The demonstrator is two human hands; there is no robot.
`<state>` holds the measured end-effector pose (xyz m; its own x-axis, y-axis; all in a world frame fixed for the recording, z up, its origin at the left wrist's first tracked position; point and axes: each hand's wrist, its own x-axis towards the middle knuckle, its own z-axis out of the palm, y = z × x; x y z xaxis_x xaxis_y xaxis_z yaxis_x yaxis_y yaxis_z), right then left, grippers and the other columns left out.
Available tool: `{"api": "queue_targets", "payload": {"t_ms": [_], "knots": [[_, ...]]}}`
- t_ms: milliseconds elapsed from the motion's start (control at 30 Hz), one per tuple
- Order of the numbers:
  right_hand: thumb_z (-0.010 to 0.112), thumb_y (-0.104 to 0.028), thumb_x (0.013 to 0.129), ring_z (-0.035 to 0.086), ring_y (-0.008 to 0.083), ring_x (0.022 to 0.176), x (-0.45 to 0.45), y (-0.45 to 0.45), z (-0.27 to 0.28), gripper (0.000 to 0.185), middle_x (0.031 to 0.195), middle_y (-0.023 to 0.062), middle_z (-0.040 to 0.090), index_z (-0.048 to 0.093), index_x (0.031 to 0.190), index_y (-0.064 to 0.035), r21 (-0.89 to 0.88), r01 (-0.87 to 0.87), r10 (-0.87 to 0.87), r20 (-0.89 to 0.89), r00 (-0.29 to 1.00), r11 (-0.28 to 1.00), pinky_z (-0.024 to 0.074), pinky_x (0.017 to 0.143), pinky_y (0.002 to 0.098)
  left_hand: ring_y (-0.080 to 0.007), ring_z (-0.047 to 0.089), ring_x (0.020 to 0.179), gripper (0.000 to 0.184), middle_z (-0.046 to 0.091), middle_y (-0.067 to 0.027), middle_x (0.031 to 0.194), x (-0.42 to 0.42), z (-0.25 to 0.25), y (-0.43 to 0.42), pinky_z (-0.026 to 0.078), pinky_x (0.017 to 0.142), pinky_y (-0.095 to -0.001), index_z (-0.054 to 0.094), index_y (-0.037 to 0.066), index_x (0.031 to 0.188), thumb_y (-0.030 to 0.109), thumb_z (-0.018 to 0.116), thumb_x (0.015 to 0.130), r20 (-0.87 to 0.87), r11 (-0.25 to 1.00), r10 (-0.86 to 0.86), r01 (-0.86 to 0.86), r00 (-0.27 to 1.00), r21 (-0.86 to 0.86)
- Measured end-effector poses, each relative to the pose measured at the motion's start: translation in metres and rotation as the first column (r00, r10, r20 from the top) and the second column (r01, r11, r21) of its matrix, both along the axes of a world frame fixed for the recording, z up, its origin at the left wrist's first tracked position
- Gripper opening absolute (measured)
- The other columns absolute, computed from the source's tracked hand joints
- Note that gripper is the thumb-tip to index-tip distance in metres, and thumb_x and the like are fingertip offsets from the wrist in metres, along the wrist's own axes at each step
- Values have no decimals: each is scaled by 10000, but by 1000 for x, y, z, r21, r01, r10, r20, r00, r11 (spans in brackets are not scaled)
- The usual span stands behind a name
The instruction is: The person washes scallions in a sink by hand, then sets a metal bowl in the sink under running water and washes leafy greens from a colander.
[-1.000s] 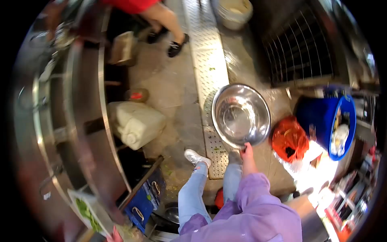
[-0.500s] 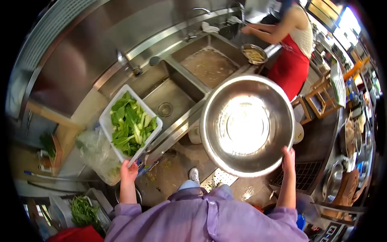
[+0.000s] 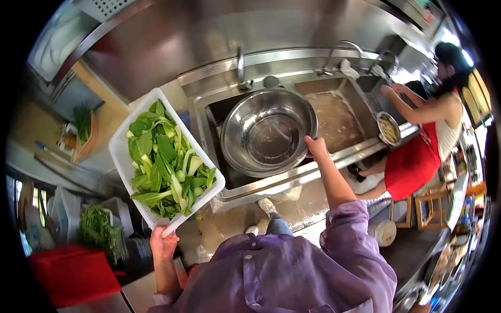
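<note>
Holding white basket (image 3: pixel 198 208) in left hand (image 3: pixel 163 244), shiny bowl (image 3: pixel 269 140) by rim in right hand (image 3: pixel 316 148); probably hard, slippery, best gripped there.

The bowl (image 3: pixel 269 136) is smooth, glossy metal with bright mirror-like streaks, while the basket (image 3: pixel 217 185) looks like white plastic with a soft sheen around leaves (image 3: pixel 167 148) that are smooth and faintly shiny. Duller, brushed-looking metal makes up the sink (image 3: pixel 245 194) and the wall panel (image 3: pixel 209 36), against the polished chrome-like tap (image 3: pixel 240 68). The person's shirt (image 3: pixel 292 266) is thin, creased cloth with a slight sheen, the co-worker's apron (image 3: pixel 412 169) matt cloth, and the stool (image 3: pixel 431 208) wood.
</note>
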<state>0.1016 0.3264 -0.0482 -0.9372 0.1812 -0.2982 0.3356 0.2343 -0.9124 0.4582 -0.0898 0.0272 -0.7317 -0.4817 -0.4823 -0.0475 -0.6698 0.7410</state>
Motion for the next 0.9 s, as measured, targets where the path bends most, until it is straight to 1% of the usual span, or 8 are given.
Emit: {"api": "queue_targets", "payload": {"t_ms": [200, 333, 400, 433, 533, 667, 767, 900], "knots": [[577, -228, 741, 584, 211, 559, -60, -28, -76, 365, 760, 121, 579, 511, 975, 44, 86, -187, 160, 250, 955, 979, 485, 412, 318, -223, 509, 456, 219, 500, -124, 534, -10, 4, 43, 482, 419, -320, 497, -26, 644, 145, 428, 762, 76, 984, 173, -169, 982, -58], [607, -314, 738, 618, 259, 723, -73, -22, -61, 419, 879, 154, 594, 549, 945, 46, 121, -397, 277, 535, 798, 910, 506, 521, 359, -222, 498, 451, 243, 494, -122, 528, -14, -7, 66, 480, 430, -311, 493, -23, 679, 196, 431, 763, 43, 964, 265, -264, 963, -23], [601, -378, 728, 596, 285, 839, -91, -37, -37, 439, 936, 174, 593, 577, 927, 12, 772, -569, 513, 380, 770, 282, 491, 684, 376, -225, 493, 453, 246, 490, -122, 525, -15, -12, 70, 469, 427, -308, 483, -7, 659, 207, 430, 768, 85, 958, 285, -287, 955, 19], [577, -420, 726, 561, 310, 901, -99, -61, -2, 446, 947, 185, 585, 592, 929, -24, 769, -526, 465, 339, 818, 364, 448, 778, 386, -228, 492, 458, 248, 492, -128, 526, -19, -6, 75, 456, 428, -306, 476, 3, 649, 213, 428, 772, 127, 950, 305, -311, 944, 29], [497, -400, 784, 577, 343, 792, -148, -126, 22, 502, 828, 210, 595, 454, 1109, -20, 790, -328, 589, -52, 806, 519, 459, 703, 421, -228, 494, 460, 242, 497, -132, 530, -22, -4, 87, 451, 428, -305, 478, 4, 656, 212, 429, 770, 88, 936, 347, -350, 934, 25], [480, -356, 805, 584, 334, 752, -209, -197, 20, 421, 804, 202, 598, 484, 1053, -16, 756, -275, 628, -223, 745, 594, 465, 663, 420, -220, 484, 428, 234, 501, -124, 500, -30, 14, 98, 453, 426, -300, 495, 0, 618, 188, 439, 746, 182, 919, 381, -392, 907, 31], [424, -176, 817, 600, 314, 722, -230, -227, 13, 185, 771, 178, 607, 535, 817, -28, 869, -245, 700, -150, 698, 430, 477, 646, 408, -214, 483, 416, 226, 513, -120, 499, -34, 26, 99, 450, 429, -293, 508, 8, 601, 180, 441, 731, 220, 906, 400, -420, 890, 52], [427, -92, 779, 619, 261, 650, -227, -238, -2, 144, 675, 124, 613, 541, 822, -15, 985, -106, 884, -71, 461, 135, 491, 520, 357, -210, 498, 430, 214, 519, -107, 508, -38, 31, 102, 451, 432, -287, 512, 19, 620, 189, 444, 730, 251, 902, 402, -429, 880, 58]]}}
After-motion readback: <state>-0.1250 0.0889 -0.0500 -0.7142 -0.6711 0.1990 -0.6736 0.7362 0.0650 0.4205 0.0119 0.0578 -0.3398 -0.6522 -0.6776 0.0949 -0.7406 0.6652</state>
